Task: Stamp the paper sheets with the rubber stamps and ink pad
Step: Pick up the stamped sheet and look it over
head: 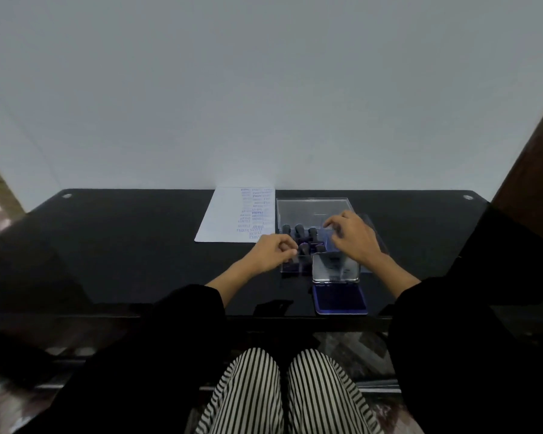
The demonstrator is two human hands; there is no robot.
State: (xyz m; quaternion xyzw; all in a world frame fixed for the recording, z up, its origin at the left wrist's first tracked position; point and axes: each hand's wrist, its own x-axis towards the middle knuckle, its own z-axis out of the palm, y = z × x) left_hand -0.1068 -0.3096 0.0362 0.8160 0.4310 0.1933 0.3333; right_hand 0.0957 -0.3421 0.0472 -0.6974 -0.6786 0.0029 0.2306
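Observation:
A white paper sheet (232,214) with several blue stamp prints down its right side lies at the back of the black table (123,245). To its right stands a clear plastic stamp box (312,211) holding several dark-handled rubber stamps (300,230). My left hand (271,253) rests at the box's left front corner, fingers curled; whether it holds a stamp is hidden. My right hand (353,236) hovers over the box's right part, fingers bent down. In front, the blue ink pad (340,300) lies open, its lid (336,267) raised.
A white wall rises directly behind the table. A dark wooden panel (533,170) stands at the right. My black sleeves and striped trousers (282,393) fill the foreground below the table's front edge.

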